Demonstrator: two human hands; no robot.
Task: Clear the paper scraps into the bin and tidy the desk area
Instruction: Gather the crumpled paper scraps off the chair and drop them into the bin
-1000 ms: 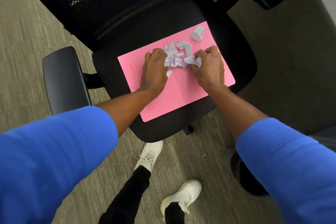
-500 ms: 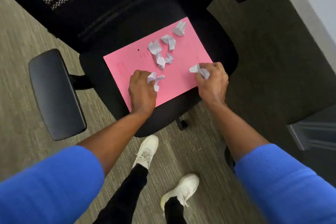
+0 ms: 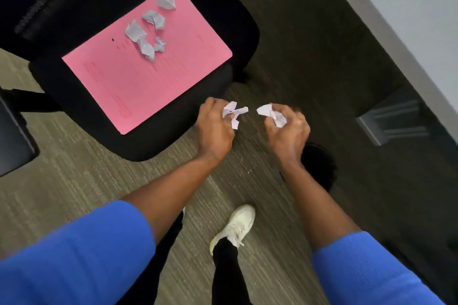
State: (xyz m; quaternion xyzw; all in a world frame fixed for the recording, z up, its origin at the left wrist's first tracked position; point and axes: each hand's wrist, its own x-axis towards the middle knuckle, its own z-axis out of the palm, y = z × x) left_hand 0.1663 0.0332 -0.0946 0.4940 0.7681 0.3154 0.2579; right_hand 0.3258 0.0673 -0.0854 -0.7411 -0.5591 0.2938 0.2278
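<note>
crumpled white paper scraps [image 3: 148, 32] loose on the pink sheet [image 3: 138, 74], others bunched in both fists

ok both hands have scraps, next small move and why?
Probably carry both handfuls over to the dark round bin on the floor below the right hand and let go. The left hand and right hand each grip crumpled scraps, already off the chair, while more loose scraps wait on the pink sheet.
</note>
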